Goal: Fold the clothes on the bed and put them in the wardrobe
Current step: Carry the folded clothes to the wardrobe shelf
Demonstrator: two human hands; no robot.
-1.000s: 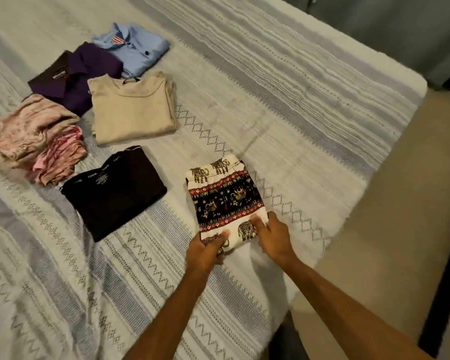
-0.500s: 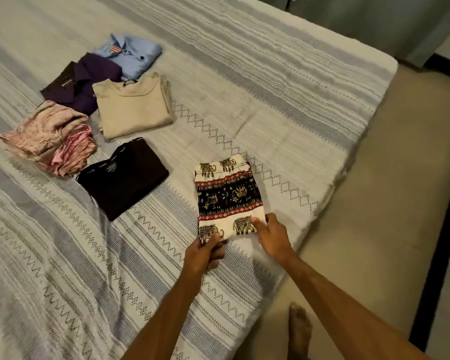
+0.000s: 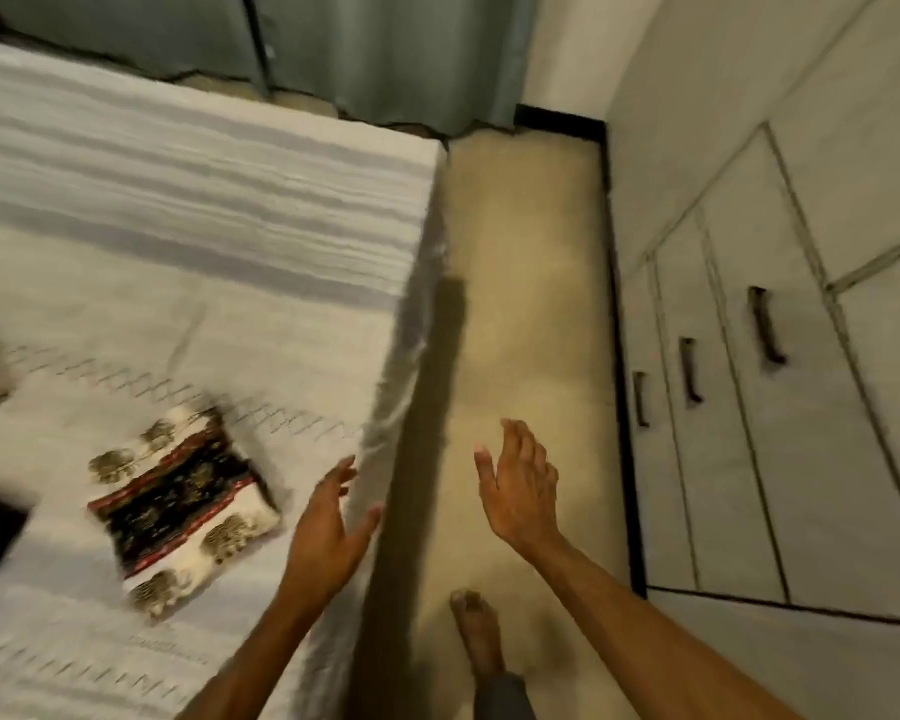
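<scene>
Elephant-print cloth [image 3: 183,504], grey-striped bedspread [image 3: 188,200]

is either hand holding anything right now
Nothing is held. The left hand and right hand are both open in the air; the folded elephant-print cloth lies on the bed.

bare floor [image 3: 531,314] runs between bed [image 3: 230,210] and wardrobe [image 3: 749,459].

Both hands empty w/ fingers spread: left hand [image 3: 328,527] over bed [image 3: 230,283] edge, folded elephant-print cloth [image 3: 180,504] just left of it, right hand [image 3: 520,488] over floor [image 3: 531,304].
</scene>
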